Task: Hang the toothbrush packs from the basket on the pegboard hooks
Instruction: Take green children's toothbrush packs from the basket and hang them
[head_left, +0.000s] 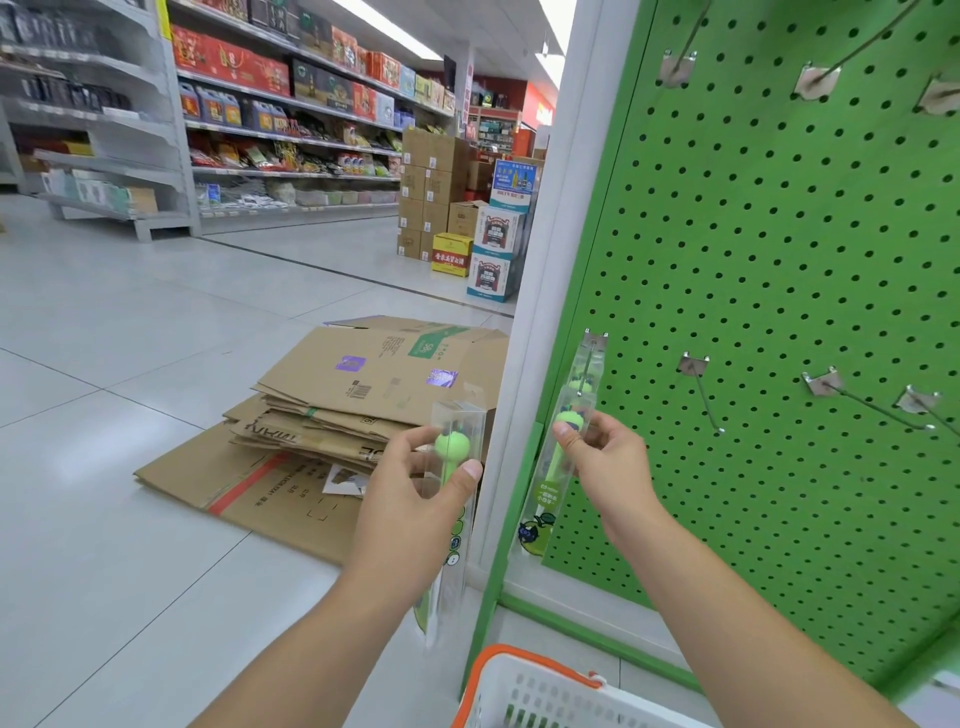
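head view — left hand (415, 499) and right hand (605, 457) each pinch clear plastic toothbrush pack (571, 415), perforated green pegboard (779, 260).

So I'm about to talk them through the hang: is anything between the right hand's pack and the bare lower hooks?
Nothing visible. The right hand holds its pack at the pegboard's left edge; the nearest bare hook is just right, with only open board between.

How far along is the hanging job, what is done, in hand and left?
Done: nothing sits fully hung on the green pegboard; its bare metal hooks carry no packs. In hand: the right hand holds a clear toothbrush pack at the lowest left hook; the left hand holds a second clear pack. Left: both packs, plus whatever remains in the white basket with orange rim, whose contents are barely visible.
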